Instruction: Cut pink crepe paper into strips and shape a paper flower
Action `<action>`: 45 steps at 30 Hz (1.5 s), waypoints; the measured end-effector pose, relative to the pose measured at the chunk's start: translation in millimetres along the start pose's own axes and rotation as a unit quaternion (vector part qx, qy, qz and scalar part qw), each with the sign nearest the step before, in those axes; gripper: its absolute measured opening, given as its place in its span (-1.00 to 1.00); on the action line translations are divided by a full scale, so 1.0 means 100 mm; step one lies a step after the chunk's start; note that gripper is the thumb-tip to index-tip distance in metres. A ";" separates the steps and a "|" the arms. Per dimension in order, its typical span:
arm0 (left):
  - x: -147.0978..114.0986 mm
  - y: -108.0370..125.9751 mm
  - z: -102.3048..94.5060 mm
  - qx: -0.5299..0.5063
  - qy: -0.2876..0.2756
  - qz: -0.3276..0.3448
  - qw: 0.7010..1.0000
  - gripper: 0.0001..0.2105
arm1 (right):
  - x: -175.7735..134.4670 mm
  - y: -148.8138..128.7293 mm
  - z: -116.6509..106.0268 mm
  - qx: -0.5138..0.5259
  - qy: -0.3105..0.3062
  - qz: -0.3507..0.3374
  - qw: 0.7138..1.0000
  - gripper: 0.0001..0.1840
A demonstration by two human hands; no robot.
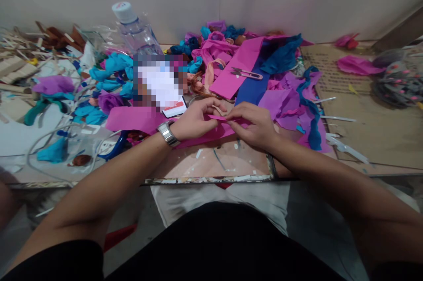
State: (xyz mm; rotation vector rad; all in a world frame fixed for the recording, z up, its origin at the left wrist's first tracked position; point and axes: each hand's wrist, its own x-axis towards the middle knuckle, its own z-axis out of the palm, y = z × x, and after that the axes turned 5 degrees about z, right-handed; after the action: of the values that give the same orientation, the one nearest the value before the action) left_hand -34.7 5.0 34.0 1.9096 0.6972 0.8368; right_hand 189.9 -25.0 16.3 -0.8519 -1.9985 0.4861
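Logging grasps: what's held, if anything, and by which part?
Pink paper: the right hand pinches a narrow part at its fingertips. That part also lies against the thumb of the left hand; whether that grips can't be told.

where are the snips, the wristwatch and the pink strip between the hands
Snips [247, 73]: head view, near the middle of their body.
Wristwatch [168, 134]: head view, on its metal band.
Pink strip [217, 117]: head view, on its exposed middle.

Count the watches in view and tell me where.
1: the silver watch, at the wrist of the left hand. The right hand wears none. Others may be hidden.
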 end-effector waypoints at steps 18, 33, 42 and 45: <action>-0.01 0.02 0.01 -0.043 0.009 0.007 0.999 -0.66 | 0.00 0.03 0.01 0.000 0.033 -0.036 0.999 -0.84; 0.01 -0.05 0.00 -0.040 0.016 0.001 0.999 -0.83 | 0.00 0.02 0.00 -0.009 0.008 0.000 1.000 -0.88; 0.01 -0.03 0.01 -0.023 0.023 -0.011 0.999 -0.73 | -0.01 0.05 0.00 -0.010 -0.008 0.015 1.000 -0.85; 0.01 -0.03 0.01 -0.013 0.028 -0.009 0.999 -0.76 | -0.01 0.05 -0.01 -0.016 -0.012 0.014 1.000 -0.87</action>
State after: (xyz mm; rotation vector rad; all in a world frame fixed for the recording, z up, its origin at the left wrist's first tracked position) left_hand -33.7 6.4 31.7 1.8601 0.7328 0.8868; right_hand 192.9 -22.1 12.5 -0.8983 -2.0237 0.4822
